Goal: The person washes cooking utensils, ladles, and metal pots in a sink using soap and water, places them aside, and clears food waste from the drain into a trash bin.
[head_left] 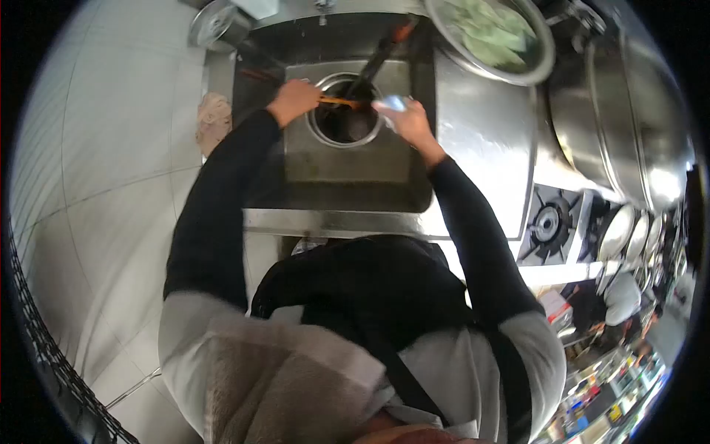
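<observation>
Inside a steel sink (347, 194) stands a round metal pot (314, 132) with dark contents. At the pot's left rim, my left hand (294, 101) is closed on a thin orange-brown stick (336, 100) that reaches over the opening. Just right of the pot, my right hand (411, 122) is closed round a small whitish-blue object (394, 103), blurred and hard to identify. A long dark object with a reddish end (384, 55) leans out of the pot toward the sink's back edge.
Greens fill a metal bowl (543, 55) at the back right. Large steel pots (617, 111) and a gas burner (549, 223) are on the right. A crumpled cloth (214, 122) lies left of the sink, below a metal container (220, 26). Another person (592, 303) is far right.
</observation>
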Motion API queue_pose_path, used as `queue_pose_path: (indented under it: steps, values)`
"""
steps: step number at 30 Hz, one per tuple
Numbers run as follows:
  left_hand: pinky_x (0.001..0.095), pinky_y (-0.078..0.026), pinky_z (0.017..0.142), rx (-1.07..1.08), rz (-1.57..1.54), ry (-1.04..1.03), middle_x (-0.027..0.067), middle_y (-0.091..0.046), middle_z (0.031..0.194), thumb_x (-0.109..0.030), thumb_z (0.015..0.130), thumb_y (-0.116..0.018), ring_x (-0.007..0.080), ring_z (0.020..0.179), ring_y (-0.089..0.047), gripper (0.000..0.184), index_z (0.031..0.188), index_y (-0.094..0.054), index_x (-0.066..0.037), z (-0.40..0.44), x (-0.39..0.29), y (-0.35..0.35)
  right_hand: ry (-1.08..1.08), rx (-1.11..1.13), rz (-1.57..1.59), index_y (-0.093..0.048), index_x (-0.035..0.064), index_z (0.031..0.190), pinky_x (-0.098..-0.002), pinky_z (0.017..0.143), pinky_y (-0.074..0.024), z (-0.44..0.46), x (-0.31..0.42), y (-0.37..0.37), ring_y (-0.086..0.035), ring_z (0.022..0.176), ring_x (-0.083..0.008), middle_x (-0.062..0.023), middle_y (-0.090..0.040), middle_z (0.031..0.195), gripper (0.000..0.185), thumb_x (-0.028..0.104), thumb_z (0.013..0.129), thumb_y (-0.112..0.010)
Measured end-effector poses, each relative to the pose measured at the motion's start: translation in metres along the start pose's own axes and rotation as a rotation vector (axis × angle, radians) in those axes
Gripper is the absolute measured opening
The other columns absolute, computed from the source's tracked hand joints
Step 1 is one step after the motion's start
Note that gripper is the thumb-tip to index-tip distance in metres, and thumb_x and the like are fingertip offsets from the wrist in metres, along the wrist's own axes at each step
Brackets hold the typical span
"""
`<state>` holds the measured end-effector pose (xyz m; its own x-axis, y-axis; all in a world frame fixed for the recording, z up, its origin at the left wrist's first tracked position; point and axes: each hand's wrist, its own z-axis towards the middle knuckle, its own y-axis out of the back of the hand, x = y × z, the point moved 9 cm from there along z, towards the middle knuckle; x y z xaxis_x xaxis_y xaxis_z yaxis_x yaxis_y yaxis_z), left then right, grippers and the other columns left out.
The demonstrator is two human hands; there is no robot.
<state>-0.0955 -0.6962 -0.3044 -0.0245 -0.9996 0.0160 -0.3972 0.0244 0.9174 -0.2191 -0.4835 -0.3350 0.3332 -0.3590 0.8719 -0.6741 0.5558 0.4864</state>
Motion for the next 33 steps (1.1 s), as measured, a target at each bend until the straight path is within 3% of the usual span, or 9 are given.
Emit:
queue_pose_path:
  steps: [3, 8, 12, 16, 19, 22, 25, 28, 33]
  values:
    - [0.0472, -0.051, 0.071, -0.008, -0.063, 0.165, 0.0149, -0.068, 0.085, -0.047, 0.093, -0.052, 0.0351, 0.081, -0.066, 0.044, 0.102, -0.064, -0.006, -0.065, -0.022, 0.069, -0.323, -0.136, -0.126, -0.063, -0.0037, 0.104, -0.0469, 0.082, -0.0511, 0.008, 0.048, 0.033, -0.065, 0.095, -0.0410, -0.0296, -0.065, 0.095, 0.070, 0.061, 0.078, -0.068]
    - [0.0484, -0.050, 0.066, -0.115, -0.266, 0.588, 0.0157, -0.066, 0.074, -0.060, 0.088, -0.056, 0.0370, 0.075, -0.065, 0.053, 0.086, -0.065, -0.007, -0.163, -0.053, 0.134, 0.436, -0.121, -0.314, -0.059, 0.0080, 0.113, -0.0472, 0.080, -0.0492, 0.014, 0.139, -0.024, -0.058, 0.097, -0.0407, -0.0198, -0.058, 0.100, 0.055, 0.047, 0.077, -0.072]
    - [0.0477, -0.048, 0.061, -0.228, -0.311, 0.762, 0.0152, -0.065, 0.069, -0.062, 0.086, -0.056, 0.0367, 0.071, -0.064, 0.057, 0.078, -0.064, -0.007, -0.211, -0.066, 0.124, 0.086, -0.010, -0.267, -0.068, 0.0032, 0.091, -0.0443, 0.072, -0.0509, 0.061, 0.135, -0.010, -0.062, 0.088, -0.0329, -0.0171, -0.060, 0.089, 0.060, 0.062, 0.084, -0.059]
    - [0.0475, -0.046, 0.058, -0.291, -0.297, 0.805, 0.0154, -0.063, 0.066, -0.062, 0.086, -0.057, 0.0365, 0.067, -0.063, 0.057, 0.075, -0.062, -0.006, -0.233, -0.065, 0.134, 0.835, 0.006, -0.375, -0.069, 0.0057, 0.079, -0.0529, 0.075, -0.0487, 0.012, 0.227, -0.030, -0.064, 0.082, -0.0390, -0.0184, -0.063, 0.093, 0.056, 0.061, 0.084, -0.060]
    - [0.0438, -0.044, 0.054, -0.334, -0.339, 0.788, 0.0151, -0.059, 0.062, -0.061, 0.086, -0.059, 0.0336, 0.059, -0.060, 0.057, 0.073, -0.059, -0.005, -0.247, -0.073, 0.130, 0.210, 0.305, -0.108, -0.066, 0.0077, 0.092, -0.0542, 0.080, -0.0506, 0.090, 0.144, -0.022, -0.066, 0.087, -0.0397, -0.0183, -0.066, 0.099, 0.058, 0.064, 0.085, -0.058]
    - [0.0454, -0.044, 0.055, -0.419, -0.507, 0.786, 0.0171, -0.060, 0.063, -0.059, 0.086, -0.060, 0.0373, 0.062, -0.060, 0.056, 0.076, -0.060, -0.005, -0.242, -0.074, 0.118, -0.388, 0.454, 1.317, -0.060, 0.0067, 0.107, -0.0520, 0.088, -0.0520, 0.086, 0.104, -0.035, -0.066, 0.096, -0.0365, -0.0179, -0.066, 0.107, 0.062, 0.065, 0.088, -0.053]
    - [0.0394, -0.040, 0.051, -0.583, -0.685, 0.693, 0.0143, -0.050, 0.056, -0.050, 0.089, -0.064, 0.0248, 0.049, -0.047, 0.052, 0.076, -0.056, 0.000, -0.207, -0.081, 0.098, -0.282, 0.496, 1.732, -0.056, 0.0029, 0.108, -0.0478, 0.085, -0.0551, 0.033, 0.151, -0.051, -0.065, 0.097, -0.0318, -0.0159, -0.063, 0.098, 0.056, 0.054, 0.087, -0.064]
    - [0.0366, -0.045, 0.066, -0.438, -0.865, 0.665, 0.0136, -0.062, 0.084, -0.048, 0.092, -0.061, 0.0215, 0.073, -0.058, 0.046, 0.104, -0.057, -0.005, -0.178, -0.093, 0.076, -0.362, 0.272, 1.769, -0.056, 0.0010, 0.108, -0.0397, 0.080, -0.0569, 0.031, 0.155, -0.068, -0.064, 0.088, -0.0278, -0.0143, -0.062, 0.093, 0.020, 0.006, 0.090, -0.063]
    - [0.0379, -0.032, 0.104, -0.765, -1.424, 0.516, 0.0134, -0.040, 0.140, -0.055, 0.096, -0.048, 0.0199, 0.126, -0.040, 0.071, 0.139, -0.037, 0.000, -0.123, -0.070, 0.100, 0.175, -0.018, 0.303, -0.053, -0.0043, 0.114, -0.0445, 0.075, -0.0508, 0.053, 0.180, -0.017, -0.066, 0.087, -0.0393, -0.0243, -0.066, 0.098, 0.046, 0.018, 0.079, -0.072]
